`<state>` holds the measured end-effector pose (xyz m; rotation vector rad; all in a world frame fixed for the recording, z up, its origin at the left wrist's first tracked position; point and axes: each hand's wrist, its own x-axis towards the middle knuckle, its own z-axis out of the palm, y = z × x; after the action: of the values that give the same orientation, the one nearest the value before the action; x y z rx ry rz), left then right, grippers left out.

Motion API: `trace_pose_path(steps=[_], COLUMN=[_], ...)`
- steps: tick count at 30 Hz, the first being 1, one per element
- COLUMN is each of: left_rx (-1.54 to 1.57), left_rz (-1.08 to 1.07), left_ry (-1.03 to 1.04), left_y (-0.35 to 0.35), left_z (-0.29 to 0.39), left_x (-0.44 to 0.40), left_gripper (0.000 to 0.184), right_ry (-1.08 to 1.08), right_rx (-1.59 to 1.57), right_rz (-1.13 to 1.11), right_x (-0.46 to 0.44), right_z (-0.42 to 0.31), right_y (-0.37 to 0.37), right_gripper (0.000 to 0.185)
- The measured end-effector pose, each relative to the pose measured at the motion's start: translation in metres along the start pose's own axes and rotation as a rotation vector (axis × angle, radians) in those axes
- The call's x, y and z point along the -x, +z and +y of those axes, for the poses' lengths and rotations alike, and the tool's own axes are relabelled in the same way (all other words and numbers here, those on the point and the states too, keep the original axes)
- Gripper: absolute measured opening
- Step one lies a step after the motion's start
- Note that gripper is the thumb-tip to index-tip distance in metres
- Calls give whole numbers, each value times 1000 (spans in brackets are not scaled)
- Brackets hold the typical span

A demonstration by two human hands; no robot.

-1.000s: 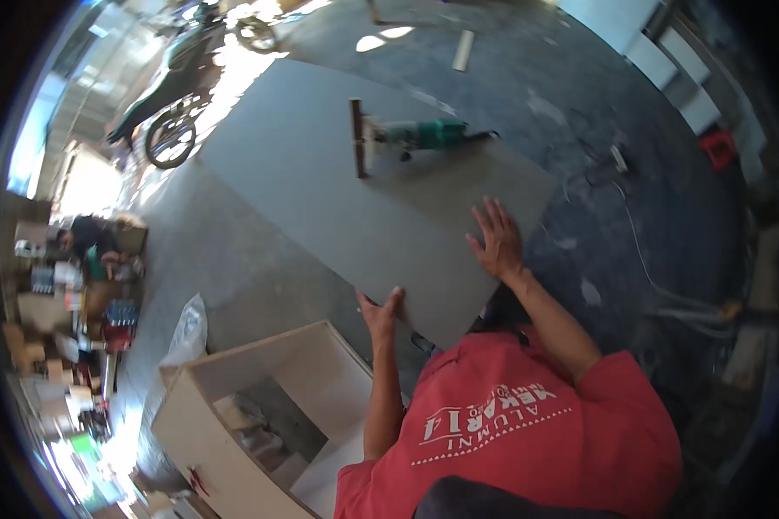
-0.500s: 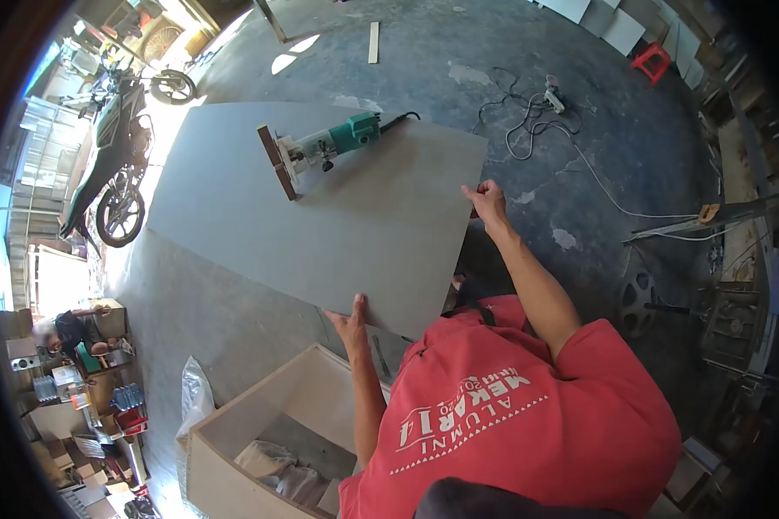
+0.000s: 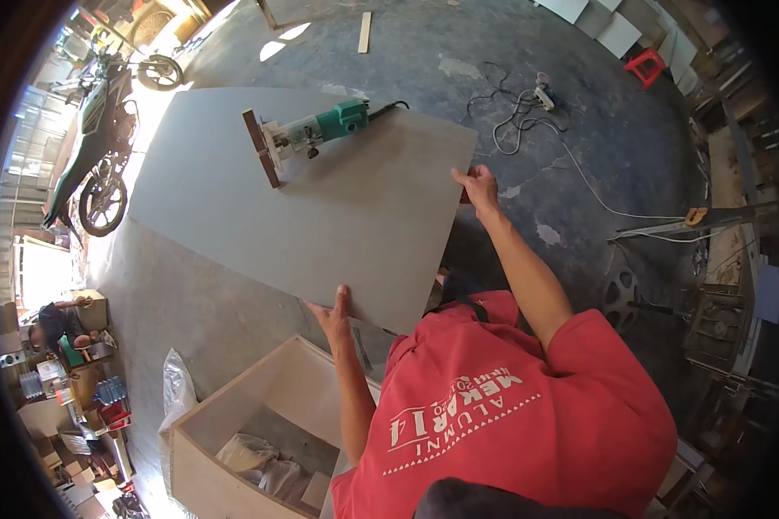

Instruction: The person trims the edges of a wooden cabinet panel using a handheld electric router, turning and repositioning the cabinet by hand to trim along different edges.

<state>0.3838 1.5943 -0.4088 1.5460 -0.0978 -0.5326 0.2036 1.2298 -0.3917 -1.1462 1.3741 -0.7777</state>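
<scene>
A large grey panel [image 3: 320,225] spans the middle of the view in front of me. My left hand [image 3: 331,317] holds its near left edge, thumb on the top face and the other fingers at the edge or partly hidden below. On the right edge, my right hand [image 3: 479,189] grips the panel with the thumb on top and fingers curled at the side. A green trim router [image 3: 320,125] lies on its side on the panel's far half. Its base carries a dark brown strip [image 3: 260,149], and a black cord runs off the far edge.
An open wooden cabinet box [image 3: 225,389] stands beside my left arm, with plastic wrapping inside. A white cable and power strip [image 3: 544,97] lie on the concrete floor. Left are a motorcycle [image 3: 99,164] and a seated person [image 3: 59,329]. A red stool [image 3: 645,67] stands back right.
The whole view has shifted slightly, so things sit a little further left and up. Both hands keep their places on the panel. The seated person's arm now reaches out more.
</scene>
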Motion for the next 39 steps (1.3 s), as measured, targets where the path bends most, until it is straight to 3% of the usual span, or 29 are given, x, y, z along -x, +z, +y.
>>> trace_pose_path(steps=[8,11,16,19,21,25,27,29,33,34,35,39], left_rx=[28,75,-93,-28,-5,74,61,43,124,111,34,-7], left_rz=[-15,-47,26,27,33,24,58,77,71,53,71,74], left_ry=[30,-107,17,-14,-6,24,22,18,106,163,92,143], left_y=[-1,2,1,14,5,6,5,3,8,6,4,4], left_z=[0,12,9,36,14,5,4,6,-4,-15,-17,-21], left_x=[0,5,4,15,6,3,3,7,-1,-4,-4,-4], left_gripper=[92,98,92,92,95,91,92,94,103,108,117,119], right_ry=[-54,-80,-196,-273,-366,-365,-248,-364,-273,-256,-236,-251], right_rx=[125,152,284,459,292,282,189,421,144,151,160,215], right_rz=[147,138,176,206,271,180,135,111,5,-14,-28,-111], right_x=[-83,-78,-91,-97,-96,-101,-102,-117,-129,-130,-133,-143], right_z=[9,-3,0,5,13,13,12,18,23,24,25,29], right_y=[6,-2,2,2,7,2,2,-7,-8,-9,-13,-22], right_gripper=[40,36,44,49,49,47,47,45,48,48,49,50])
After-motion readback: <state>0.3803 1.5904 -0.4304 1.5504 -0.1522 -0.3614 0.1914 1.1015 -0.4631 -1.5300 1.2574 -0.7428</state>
